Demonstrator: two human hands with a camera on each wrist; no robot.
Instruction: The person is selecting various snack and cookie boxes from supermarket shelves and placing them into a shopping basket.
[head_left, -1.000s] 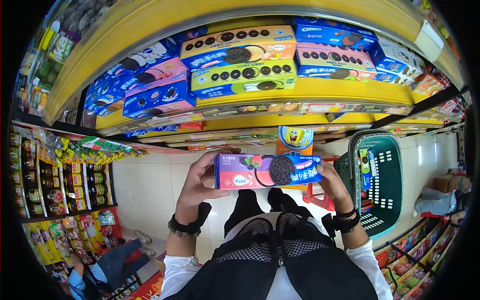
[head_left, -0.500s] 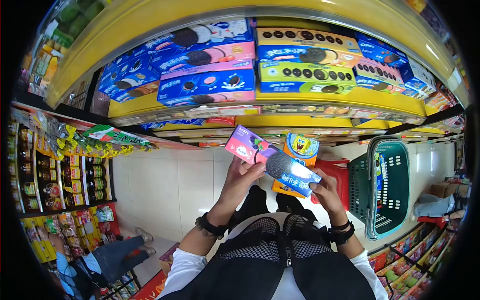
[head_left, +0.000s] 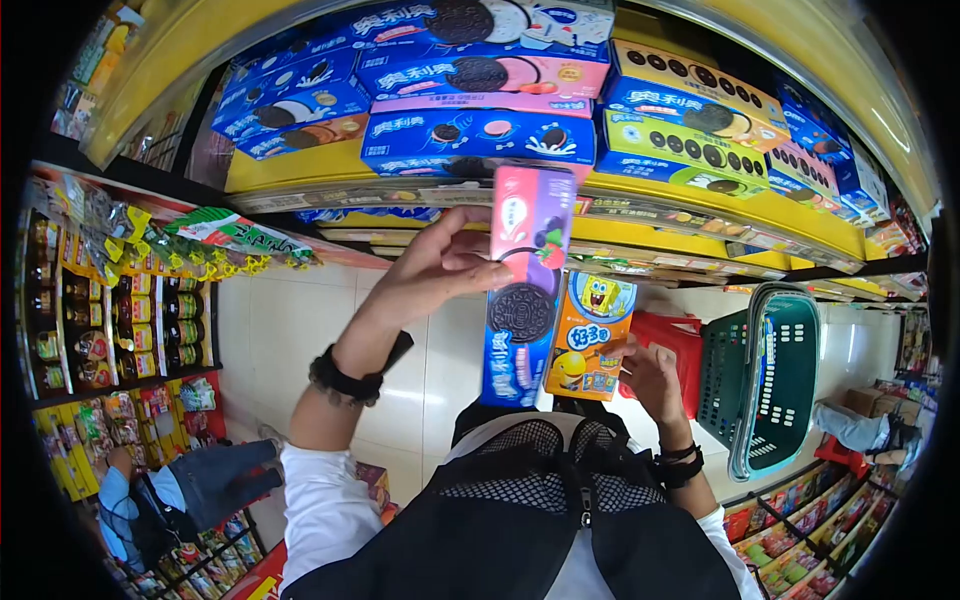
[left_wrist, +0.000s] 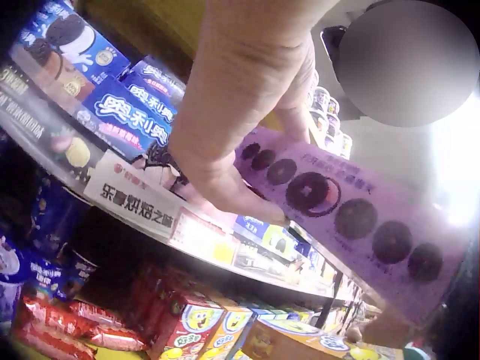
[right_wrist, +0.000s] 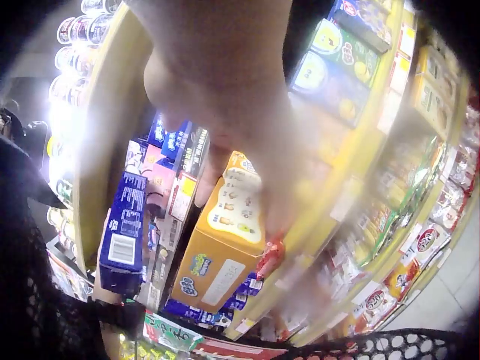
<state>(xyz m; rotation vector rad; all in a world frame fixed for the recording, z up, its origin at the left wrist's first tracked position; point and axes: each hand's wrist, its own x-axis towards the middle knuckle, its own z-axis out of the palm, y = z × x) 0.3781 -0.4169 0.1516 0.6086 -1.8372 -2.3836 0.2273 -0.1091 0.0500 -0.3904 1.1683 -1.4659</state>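
Fingers of the left hand [head_left: 412, 280] pinched the cookie box [head_left: 520, 335], the right hand's [head_left: 655, 382] gripped the orange box [head_left: 588, 345], ideally without denting either.

Head view looks down; wrist views (close) overlap.

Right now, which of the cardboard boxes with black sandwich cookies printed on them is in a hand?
The pink, purple and blue box with berries printed on it, gripped by the left hand; the other cookie-printed boxes sit on the yellow shelf.
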